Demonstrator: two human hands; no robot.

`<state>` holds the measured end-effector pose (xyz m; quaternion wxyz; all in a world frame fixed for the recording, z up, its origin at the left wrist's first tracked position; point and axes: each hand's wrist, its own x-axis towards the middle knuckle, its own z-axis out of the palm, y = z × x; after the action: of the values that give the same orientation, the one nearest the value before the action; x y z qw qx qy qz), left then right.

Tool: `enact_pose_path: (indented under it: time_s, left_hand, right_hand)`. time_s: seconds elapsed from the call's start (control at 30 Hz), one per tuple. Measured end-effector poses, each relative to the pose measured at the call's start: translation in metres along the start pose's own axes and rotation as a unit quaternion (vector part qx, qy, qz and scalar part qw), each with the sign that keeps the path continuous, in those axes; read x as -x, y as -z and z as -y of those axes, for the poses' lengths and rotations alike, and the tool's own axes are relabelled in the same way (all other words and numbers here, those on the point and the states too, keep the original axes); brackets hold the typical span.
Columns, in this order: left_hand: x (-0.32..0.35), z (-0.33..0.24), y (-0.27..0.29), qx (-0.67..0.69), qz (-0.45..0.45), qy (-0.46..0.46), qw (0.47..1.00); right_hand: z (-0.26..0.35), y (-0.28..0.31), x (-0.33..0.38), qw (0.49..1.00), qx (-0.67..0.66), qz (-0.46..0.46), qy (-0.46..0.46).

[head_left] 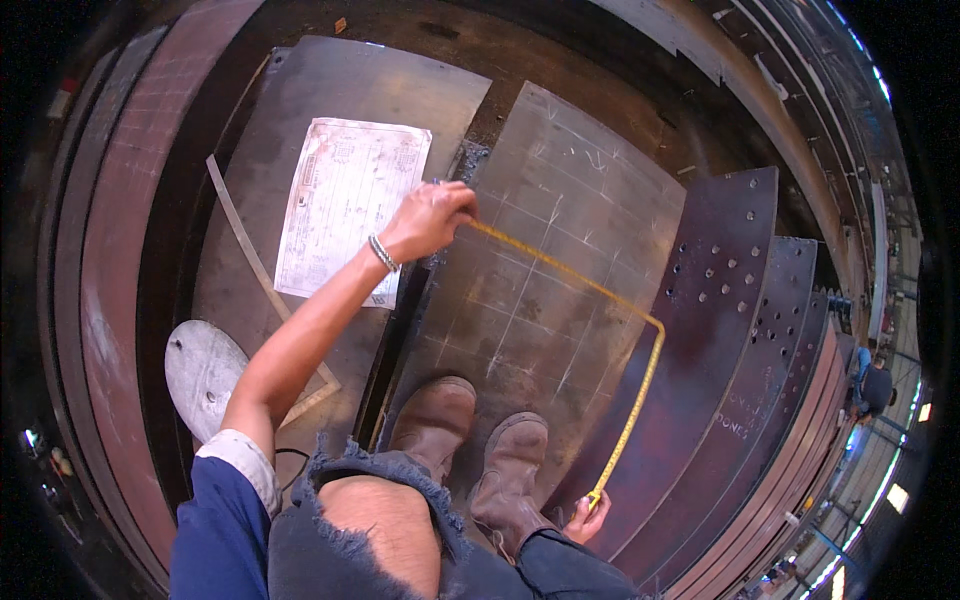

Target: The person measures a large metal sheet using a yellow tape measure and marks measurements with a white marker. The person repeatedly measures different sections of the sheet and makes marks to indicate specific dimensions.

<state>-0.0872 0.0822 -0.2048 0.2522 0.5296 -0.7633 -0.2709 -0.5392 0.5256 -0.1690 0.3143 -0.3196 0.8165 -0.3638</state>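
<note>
A yellow measuring tape (560,263) runs over a steel plate (575,160) marked with a grid of pale lines. My left hand (428,217) is closed, pinching one end of the tape at the plate's left edge. From there the blade goes right and toward me, then bends sharply near the plate's right side and comes back toward my right leg. There my right hand (588,520) grips the tape between thumb and fingers. Its lower part is hidden behind my leg, and I cannot make out a tape case.
A paper drawing (350,200) lies on another plate at left, beside a metal carpenter's square (250,245) and an oval metal piece (205,375). My boots (513,455) stand on the marked plate. Dark plates with drilled holes (712,262) are at right. A person (873,388) is farther right.
</note>
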Motion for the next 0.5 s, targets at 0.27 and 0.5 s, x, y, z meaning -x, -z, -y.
enact_pose_path:
  time_s: [0.27,0.5]
  left_hand:
    - [0.012,-0.027,-0.033,0.028,0.009,-0.008,1.000]
    - [0.016,-0.026,-0.032,0.016,0.001,0.020,1.000]
  right_hand:
    - [-0.006,-0.009,0.001,0.999,0.007,-0.024,-0.027]
    - [-0.018,-0.009,-0.002,0.999,-0.003,-0.013,-0.030]
